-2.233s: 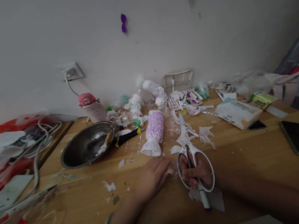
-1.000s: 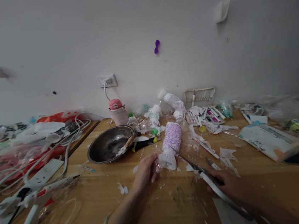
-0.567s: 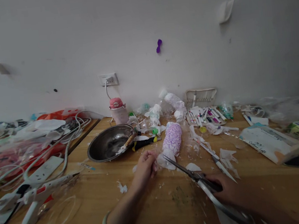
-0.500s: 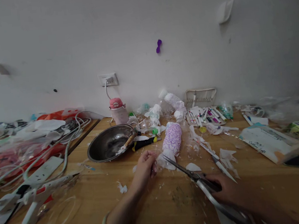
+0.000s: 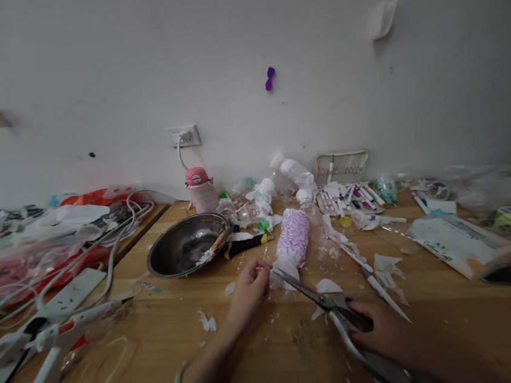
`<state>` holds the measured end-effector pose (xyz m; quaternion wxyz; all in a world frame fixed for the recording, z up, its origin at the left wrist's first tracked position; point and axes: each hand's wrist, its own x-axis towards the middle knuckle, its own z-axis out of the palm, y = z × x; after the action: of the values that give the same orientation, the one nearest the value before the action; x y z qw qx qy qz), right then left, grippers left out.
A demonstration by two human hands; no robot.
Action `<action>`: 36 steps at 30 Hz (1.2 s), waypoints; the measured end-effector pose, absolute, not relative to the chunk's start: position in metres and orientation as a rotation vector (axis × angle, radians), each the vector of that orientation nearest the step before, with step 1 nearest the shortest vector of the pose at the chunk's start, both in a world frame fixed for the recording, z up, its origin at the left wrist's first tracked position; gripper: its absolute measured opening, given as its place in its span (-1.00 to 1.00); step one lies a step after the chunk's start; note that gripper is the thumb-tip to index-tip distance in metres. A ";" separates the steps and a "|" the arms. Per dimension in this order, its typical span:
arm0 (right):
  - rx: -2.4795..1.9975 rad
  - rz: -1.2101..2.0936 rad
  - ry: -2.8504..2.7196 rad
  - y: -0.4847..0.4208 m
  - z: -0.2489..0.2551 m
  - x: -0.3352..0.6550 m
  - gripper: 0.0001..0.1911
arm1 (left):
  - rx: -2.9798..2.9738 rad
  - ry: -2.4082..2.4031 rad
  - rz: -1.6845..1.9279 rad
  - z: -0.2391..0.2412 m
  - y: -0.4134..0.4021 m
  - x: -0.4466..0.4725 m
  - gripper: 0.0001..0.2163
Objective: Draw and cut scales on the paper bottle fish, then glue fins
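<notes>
My right hand (image 5: 379,328) is closed round the handles of a large pair of metal scissors (image 5: 312,295). Their blades look nearly closed and point up and left, with the tips beside the fingertips of my left hand (image 5: 252,289). That hand is pinched; what lies between its fingers, perhaps clear plastic, is too small to make out. Just beyond the blades lies a white paper-wrapped form (image 5: 293,236) with purple scales drawn on it. Its white near end (image 5: 286,272) is partly behind the scissors. White paper scraps (image 5: 328,286) lie close to the blades.
A metal bowl (image 5: 162,262) with a brush (image 5: 218,244) stands left, beside a yellow-black utility knife (image 5: 245,245). A pink-lidded bottle (image 5: 199,191) is behind. Markers (image 5: 356,198) and a tissue pack (image 5: 462,246) are right; a glue gun (image 5: 50,365) and power strip (image 5: 81,289) left.
The scissors and my right hand have moved slightly left, bringing the blade tips to my left fingertips. The blades look more closed. My left hand has shifted a little and its fingers point right.
</notes>
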<state>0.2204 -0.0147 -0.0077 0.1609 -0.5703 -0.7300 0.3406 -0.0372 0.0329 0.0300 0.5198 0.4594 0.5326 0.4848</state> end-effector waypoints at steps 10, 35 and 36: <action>-1.866 0.647 -2.408 -0.025 0.026 0.194 -0.59 | 0.995 1.252 1.138 0.022 0.037 -0.036 -0.84; -1.859 0.607 -2.388 -0.011 0.019 0.203 -0.80 | 0.903 1.152 1.088 0.029 0.035 -0.041 -0.63; -1.849 0.620 -2.389 -0.011 0.020 0.203 -0.80 | 0.911 1.136 1.080 0.029 0.035 -0.042 -0.61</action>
<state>0.2032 -0.0109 0.0205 0.0289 -0.5994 -0.7743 0.2009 -0.0420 0.0351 0.0290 0.6165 0.3956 0.4935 0.4689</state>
